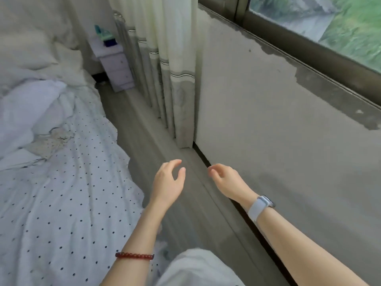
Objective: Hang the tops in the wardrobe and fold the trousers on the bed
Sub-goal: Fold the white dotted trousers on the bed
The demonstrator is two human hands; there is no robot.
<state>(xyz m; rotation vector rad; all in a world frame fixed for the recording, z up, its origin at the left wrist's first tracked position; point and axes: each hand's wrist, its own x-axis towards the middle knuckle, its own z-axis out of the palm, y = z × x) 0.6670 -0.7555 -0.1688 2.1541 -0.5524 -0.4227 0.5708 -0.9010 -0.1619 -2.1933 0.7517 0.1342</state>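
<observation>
1. Grey plank floor (185, 203) runs in a narrow strip between the bed (61, 203) on the left and a rough, patchy plastered wall (278, 120) on the right; a dark-framed window (309, 38) sits above the wall.
2. Pale pleated curtains (165, 69) with grey bands hang to the floor at the far end of the strip, and a small lilac bedside cabinet (117, 69) stands just beside them with a teal and blue object (107, 38) on top, too blurred to identify.
3. Covering the bed is a wrinkled white sheet with small dark dots, and rumpled plain white bedding (31, 58) is heaped further back.
4. No tops or trousers can be made out on the bed, and the wardrobe is out of view.
5. Over the floor, the left hand (169, 182) hangs with fingers loosely curled, holding nothing; a red bead bracelet (134, 255) circles that forearm.
6. Near the wall's base, the right hand (224, 180) is likewise relaxed and empty; a pale-strapped watch (260, 206) sits on its wrist.
7. No writing is readable.
</observation>
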